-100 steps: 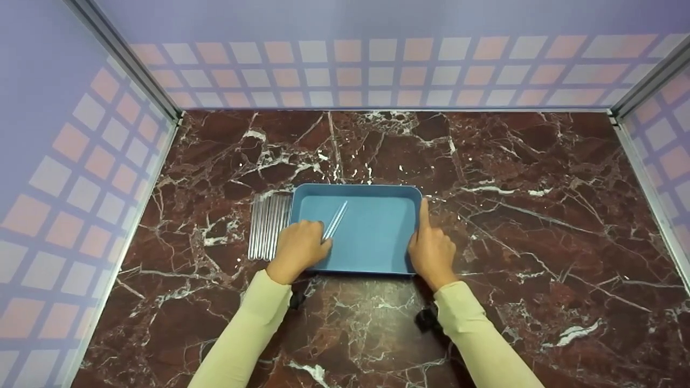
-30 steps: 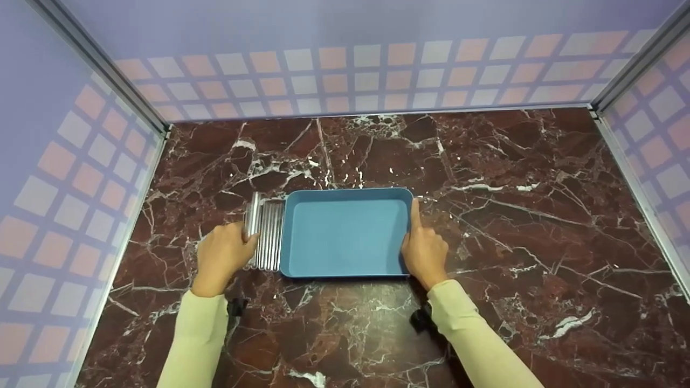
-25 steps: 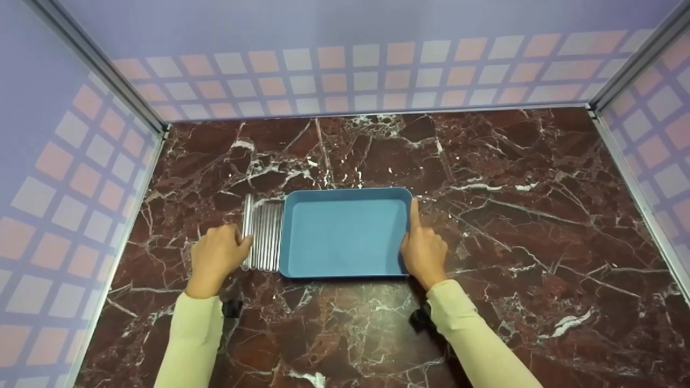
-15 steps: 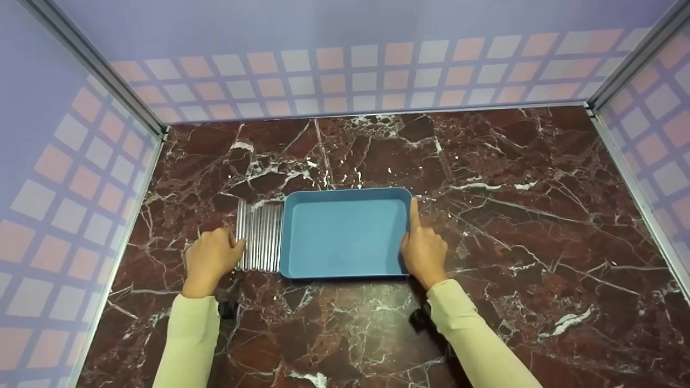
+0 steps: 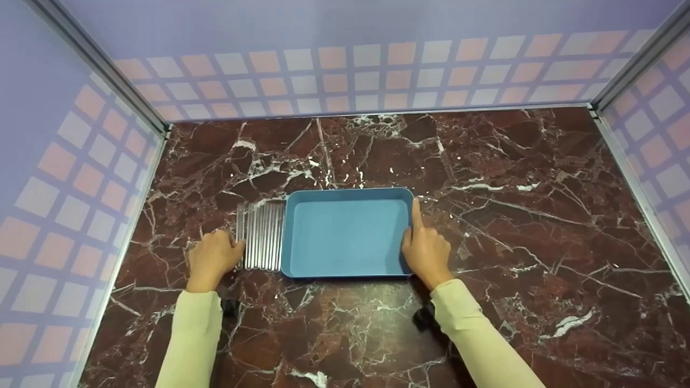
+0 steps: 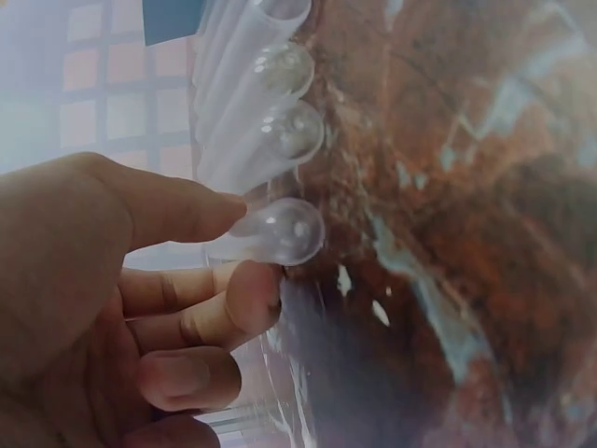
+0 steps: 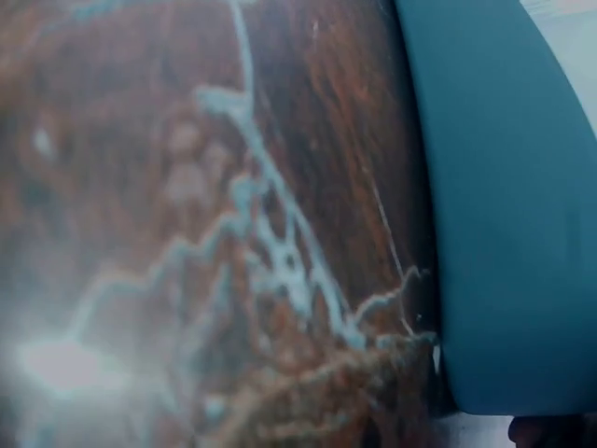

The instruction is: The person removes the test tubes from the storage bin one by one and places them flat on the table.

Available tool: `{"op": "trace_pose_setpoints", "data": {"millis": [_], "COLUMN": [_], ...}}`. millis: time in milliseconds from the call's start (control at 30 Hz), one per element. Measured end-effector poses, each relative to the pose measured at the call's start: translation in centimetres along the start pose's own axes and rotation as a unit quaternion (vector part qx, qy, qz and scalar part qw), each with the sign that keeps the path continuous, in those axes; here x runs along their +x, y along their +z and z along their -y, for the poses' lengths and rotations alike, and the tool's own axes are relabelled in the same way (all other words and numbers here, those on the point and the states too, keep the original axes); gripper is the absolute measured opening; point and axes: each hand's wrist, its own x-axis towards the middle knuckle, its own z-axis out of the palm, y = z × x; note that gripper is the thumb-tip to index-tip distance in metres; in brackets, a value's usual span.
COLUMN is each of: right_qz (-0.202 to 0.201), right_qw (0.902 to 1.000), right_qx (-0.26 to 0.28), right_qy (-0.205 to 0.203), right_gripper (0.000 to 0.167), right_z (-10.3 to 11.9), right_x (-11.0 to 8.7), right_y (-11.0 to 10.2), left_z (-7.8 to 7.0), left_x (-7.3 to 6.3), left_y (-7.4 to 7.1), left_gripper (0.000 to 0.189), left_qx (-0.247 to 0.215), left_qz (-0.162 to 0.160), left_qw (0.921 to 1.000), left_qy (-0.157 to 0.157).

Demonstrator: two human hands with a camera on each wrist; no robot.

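Clear glass test tubes [image 5: 264,237] lie side by side in a row against the left side of a shallow blue tray [image 5: 350,237]. My left hand [image 5: 213,256] is at the row's left end. In the left wrist view, thumb and fingers pinch the outermost test tube [image 6: 289,231] near its rounded bottom, a small gap from its neighbours. My right hand [image 5: 427,253] holds the tray's right wall, index finger stretched along the rim and thumb at the edge. The right wrist view shows the tray wall [image 7: 513,233] close up, with most of that hand out of sight.
A dark red marble-patterned tabletop [image 5: 517,242] with white veins lies under everything. Purple panels with pink and white squares [image 5: 334,81] enclose the back and both sides. Light specks [image 5: 361,175] dot the surface behind the tray.
My left hand, earlier over the tray with test tubes, has moved left and lowered them to the row's left end. The tray interior now shows no tube. The right hand stays at the rim.
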Motion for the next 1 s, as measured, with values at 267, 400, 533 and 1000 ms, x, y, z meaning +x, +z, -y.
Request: {"op": "trace_pose_setpoints", "data": {"millis": [267,400,533,1000], "right_qz": [0.052,0.023,-0.030,-0.021], "right_qw": [0.9983,0.9990,0.9977,0.9821], "right_qx": [0.021,0.034,0.059,0.066], "right_qy": [0.017,0.015,-0.018,-0.175], "right_gripper": [0.060,0.059,0.055,0.058], "right_z": [-0.4,-0.6,-0.6,0.9], "right_x": [0.7,1.1,1.4,1.4], "right_y": [-1.0,-1.7,-2.7,-4.8], "left_z": [-0.1,-0.6,-1.7,-10.4], "left_x": [-0.5,-0.9,-1.2,-0.6], "left_y": [0.2,0.0,0.1,-0.7], "left_gripper": [0.036,0.039,0.033,0.073], "left_qx": [-0.009,-0.003,0.006,-0.013], "left_qz": [-0.007,-0.041,-0.110,-0.132], "left_qw": [0.9999,0.9991,0.9935,0.9808], "left_qy": [0.003,0.007,0.030,0.143]}}
